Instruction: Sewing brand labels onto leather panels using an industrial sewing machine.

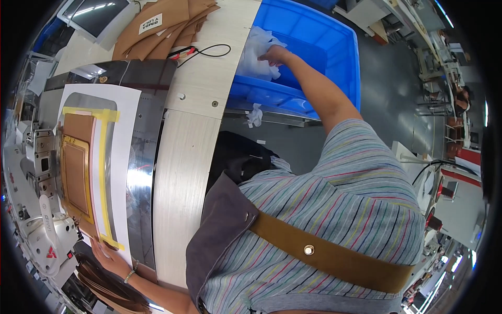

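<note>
My left hand (110, 259) has its fingers stretched out at the lower end of a taped template on white paper (128, 120). This template carries a brown panel (81, 125) and a yellow rectangular frame (86, 206), with yellow tape around them. The sheet lies on a shiny metal plate (149, 115), beside the head of a white-and-metal machine (47, 235). At upper centre my right hand (277, 55) reaches into a blue plastic bin (350, 73), its fingers curled on crumpled white thin sheets (253, 52). What exactly they grip is partly hidden.
A pale worktop (183, 167) holds brown cut pieces (157, 36), a small black-and-red tool (183, 52) and a screen (91, 15). Dark brown strips (104, 290) are at lower left. At far right a person (463, 102) is among other workstations.
</note>
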Demonstrator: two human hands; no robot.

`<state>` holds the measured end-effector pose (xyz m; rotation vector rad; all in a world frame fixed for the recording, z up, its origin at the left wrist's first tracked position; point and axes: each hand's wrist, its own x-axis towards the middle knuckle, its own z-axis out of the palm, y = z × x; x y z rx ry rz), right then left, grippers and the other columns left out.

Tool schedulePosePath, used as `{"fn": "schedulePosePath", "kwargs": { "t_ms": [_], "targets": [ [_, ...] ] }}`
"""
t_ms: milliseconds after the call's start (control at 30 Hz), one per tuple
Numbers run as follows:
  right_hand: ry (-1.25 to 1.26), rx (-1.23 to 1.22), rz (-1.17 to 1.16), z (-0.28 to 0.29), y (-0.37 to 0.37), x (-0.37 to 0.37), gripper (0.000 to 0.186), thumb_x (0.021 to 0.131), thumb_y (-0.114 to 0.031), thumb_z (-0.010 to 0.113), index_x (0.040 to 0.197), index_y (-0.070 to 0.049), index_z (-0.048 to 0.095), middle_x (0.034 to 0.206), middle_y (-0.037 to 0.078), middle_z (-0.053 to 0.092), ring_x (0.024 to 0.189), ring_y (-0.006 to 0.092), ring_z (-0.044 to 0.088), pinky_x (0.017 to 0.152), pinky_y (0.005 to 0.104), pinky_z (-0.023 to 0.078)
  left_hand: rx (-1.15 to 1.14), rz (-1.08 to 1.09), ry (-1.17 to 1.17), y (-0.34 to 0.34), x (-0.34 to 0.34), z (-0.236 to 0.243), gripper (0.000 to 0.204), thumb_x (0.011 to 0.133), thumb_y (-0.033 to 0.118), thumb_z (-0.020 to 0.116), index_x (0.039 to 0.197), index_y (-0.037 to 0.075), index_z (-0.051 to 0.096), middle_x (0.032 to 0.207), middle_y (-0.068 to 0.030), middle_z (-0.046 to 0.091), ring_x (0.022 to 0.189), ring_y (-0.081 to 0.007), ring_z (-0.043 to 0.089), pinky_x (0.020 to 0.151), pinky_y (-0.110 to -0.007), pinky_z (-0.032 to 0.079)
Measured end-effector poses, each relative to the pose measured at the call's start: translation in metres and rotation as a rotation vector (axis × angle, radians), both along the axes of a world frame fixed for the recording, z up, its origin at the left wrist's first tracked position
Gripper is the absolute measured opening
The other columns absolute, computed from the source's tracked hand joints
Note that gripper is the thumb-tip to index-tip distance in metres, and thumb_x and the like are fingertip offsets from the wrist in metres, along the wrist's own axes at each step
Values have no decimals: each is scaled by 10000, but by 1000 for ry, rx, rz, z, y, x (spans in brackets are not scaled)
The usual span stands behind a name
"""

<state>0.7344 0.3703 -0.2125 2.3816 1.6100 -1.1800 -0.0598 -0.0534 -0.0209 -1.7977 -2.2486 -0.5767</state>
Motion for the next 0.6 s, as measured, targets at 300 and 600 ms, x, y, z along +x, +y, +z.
{"fn": "schedulePosePath", "kwargs": {
  "t_ms": [300, 600],
  "targets": [
    [159, -21, -158, 20, -9, 10, 368, 894, -412, 851, 1047, -91, 754, 908, 8, 714, 840, 151, 701, 725, 317, 591, -21, 1, -32, -2, 1, 3, 456, 1148, 279, 491, 1465, -22, 619, 1512, -211, 612, 1392, -383, 584, 1177, -484, 452],
    [264, -159, -254, 19, -8, 11, 266, 920, -351, 851, 1006, -139, 716, 935, -22, 703, 893, 98, 689, 773, 316, 573, -33, -6, -52, -2, 0, 2, 439, 1134, 239, 516, 1495, 5, 598, 1527, -184, 606, 1406, -352, 573, 1177, -445, 438]
  ]
}}
